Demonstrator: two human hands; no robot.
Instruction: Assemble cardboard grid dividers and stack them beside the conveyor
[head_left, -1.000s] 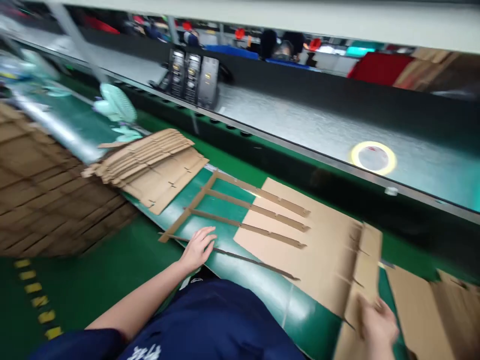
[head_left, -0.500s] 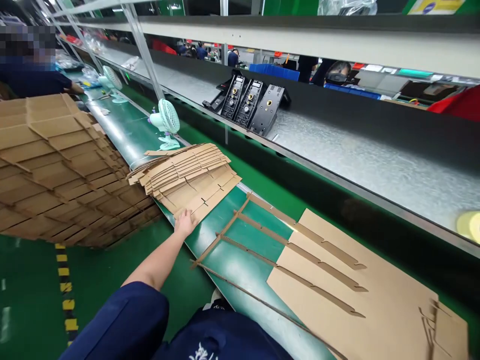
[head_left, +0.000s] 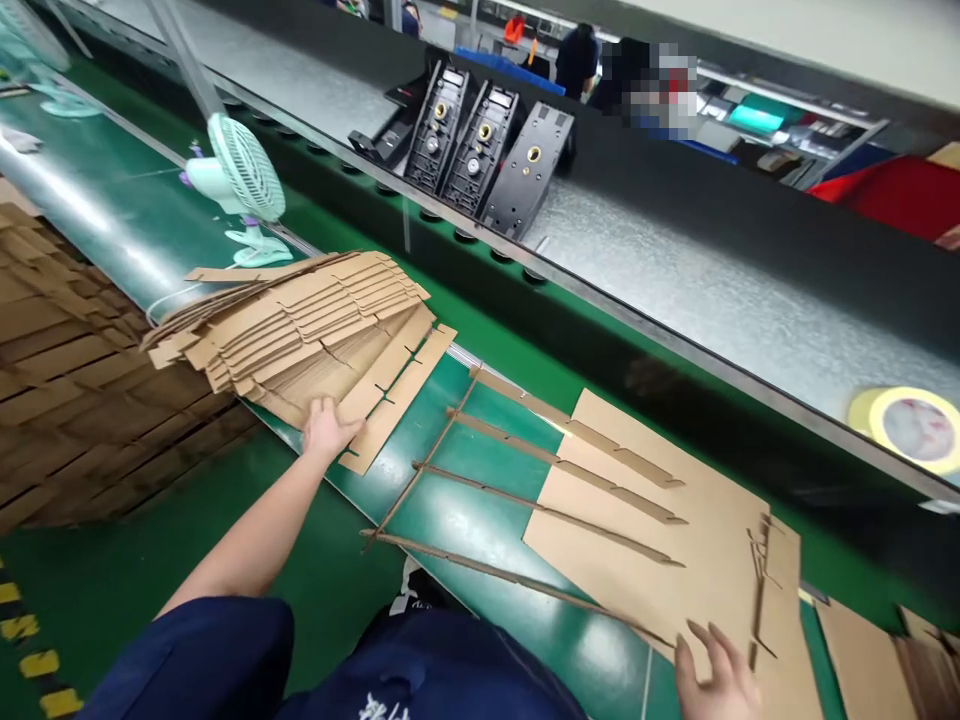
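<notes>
My left hand rests with bent fingers on the near edge of a fanned stack of slotted cardboard strips. One slotted strip lies at the right of that stack. My right hand is at the lower right over a large flat cardboard sheet, its fingers apart, beside the end of the nearest long strip. Several long cardboard strips stand on edge, joined at their left ends to a cross strip, and reach over the sheet.
A mint fan stands behind the stack. Black molded parts and a yellow tape roll are on the metal shelf. A large cardboard pile is at the left. Other people are beyond the shelf.
The view has shifted right and closer. My right hand has come into view at the lower right. The slotted strip near my left hand now lies further apart from the stack.
</notes>
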